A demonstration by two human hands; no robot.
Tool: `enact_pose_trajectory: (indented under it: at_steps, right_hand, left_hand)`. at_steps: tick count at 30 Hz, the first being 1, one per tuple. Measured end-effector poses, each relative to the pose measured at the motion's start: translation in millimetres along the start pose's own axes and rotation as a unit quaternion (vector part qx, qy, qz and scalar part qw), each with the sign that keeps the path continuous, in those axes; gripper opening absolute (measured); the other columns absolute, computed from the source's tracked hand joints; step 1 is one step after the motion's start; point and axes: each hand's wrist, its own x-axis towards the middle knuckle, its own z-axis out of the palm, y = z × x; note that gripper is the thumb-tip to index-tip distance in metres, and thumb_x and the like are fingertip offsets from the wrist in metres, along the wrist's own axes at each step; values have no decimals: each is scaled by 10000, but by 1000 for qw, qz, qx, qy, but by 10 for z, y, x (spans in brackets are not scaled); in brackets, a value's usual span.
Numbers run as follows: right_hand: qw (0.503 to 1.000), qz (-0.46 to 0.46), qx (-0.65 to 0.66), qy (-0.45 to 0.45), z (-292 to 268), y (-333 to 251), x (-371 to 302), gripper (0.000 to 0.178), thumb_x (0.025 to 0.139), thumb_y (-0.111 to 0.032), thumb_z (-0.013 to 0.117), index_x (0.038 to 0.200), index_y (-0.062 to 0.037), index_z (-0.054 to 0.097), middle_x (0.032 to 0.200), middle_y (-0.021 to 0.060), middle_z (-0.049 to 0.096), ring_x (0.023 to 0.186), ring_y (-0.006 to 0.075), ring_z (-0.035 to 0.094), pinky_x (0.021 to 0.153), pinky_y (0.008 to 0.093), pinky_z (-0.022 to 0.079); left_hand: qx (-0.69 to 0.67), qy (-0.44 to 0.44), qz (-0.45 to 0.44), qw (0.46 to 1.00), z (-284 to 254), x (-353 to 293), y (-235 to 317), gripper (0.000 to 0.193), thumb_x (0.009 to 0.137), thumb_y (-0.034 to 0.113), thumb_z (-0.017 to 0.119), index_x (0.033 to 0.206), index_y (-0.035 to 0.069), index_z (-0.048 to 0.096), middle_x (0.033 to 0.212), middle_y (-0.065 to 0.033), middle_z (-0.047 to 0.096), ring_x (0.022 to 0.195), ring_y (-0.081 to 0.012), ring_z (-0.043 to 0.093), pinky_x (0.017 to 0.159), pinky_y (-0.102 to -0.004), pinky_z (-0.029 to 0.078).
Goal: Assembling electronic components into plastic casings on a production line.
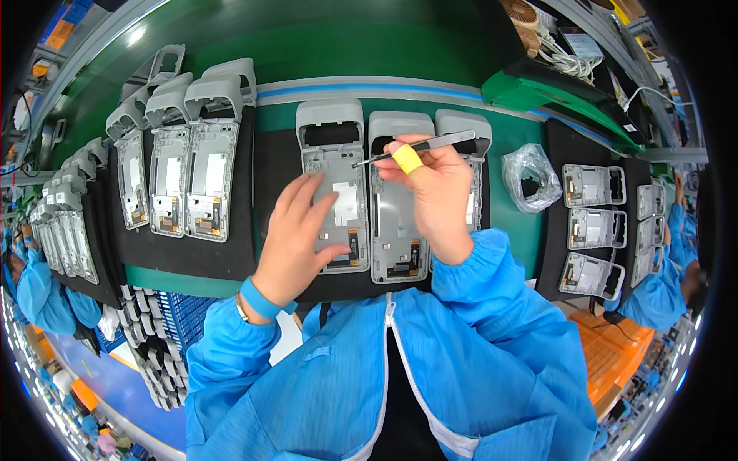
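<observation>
My right hand (438, 196) is closed around a pair of tweezers (450, 140), with a yellow wrap on one finger. The tweezers' tip points left, over the upper part of a grey device housing (346, 165). Over the lower left side of this same housing, my left hand (292, 238) has its fingers spread and holds nothing. Whether its fingertips touch the housing, I cannot tell. A blue band circles my left wrist. Beside it on the black mat stand two more grey housings: the middle one (392, 207) is partly behind my right hand, and the right one (465, 123) is mostly covered.
More housings (209, 180) stand on a black mat to the left. A clear plastic bag (530, 178) lies on the green table (507, 223) at right, before another mat with several frames (596, 229). A green tray (561, 107) and cables lie behind. Other people work at both sides.
</observation>
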Motion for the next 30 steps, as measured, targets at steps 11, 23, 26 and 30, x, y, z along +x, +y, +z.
enact_pose_trajectory:
  at_steps: [11, 23, 26, 30]
  right_hand:
    - [987, -45, -116, 97, 281, 217, 69, 140, 821, 5, 603, 955, 41, 584, 838, 109, 628, 718, 174, 646, 600, 248, 540]
    - [969, -93, -173, 151, 408, 342, 14, 125, 803, -2, 631, 924, -6, 598, 778, 80, 645, 692, 124, 631, 572, 222, 489]
    - [959, -116, -203, 160, 395, 389, 20, 133, 794, -1, 641, 919, -14, 596, 763, 77, 644, 687, 118, 627, 565, 223, 475]
    - [948, -144, -237, 158, 385, 427, 24, 139, 789, -1, 647, 916, -24, 595, 747, 65, 637, 673, 112, 619, 576, 227, 472]
  left_hand:
    - [78, 62, 57, 993, -37, 334, -151, 378, 706, 123, 678, 1053, 11, 576, 1090, -125, 546, 971, -305, 499, 834, -385, 415]
    - [55, 76, 77, 993, 58, 440, -329, 323, 707, 107, 670, 1000, -7, 597, 1008, -113, 559, 915, -287, 509, 787, -370, 432]
    - [55, 63, 77, 994, 54, 441, -324, 334, 706, 111, 671, 1008, -6, 594, 1014, -112, 555, 921, -287, 507, 794, -371, 432]
    - [64, 56, 77, 993, 47, 440, -316, 350, 701, 115, 673, 1018, -9, 590, 1028, -111, 550, 928, -285, 505, 802, -373, 432]
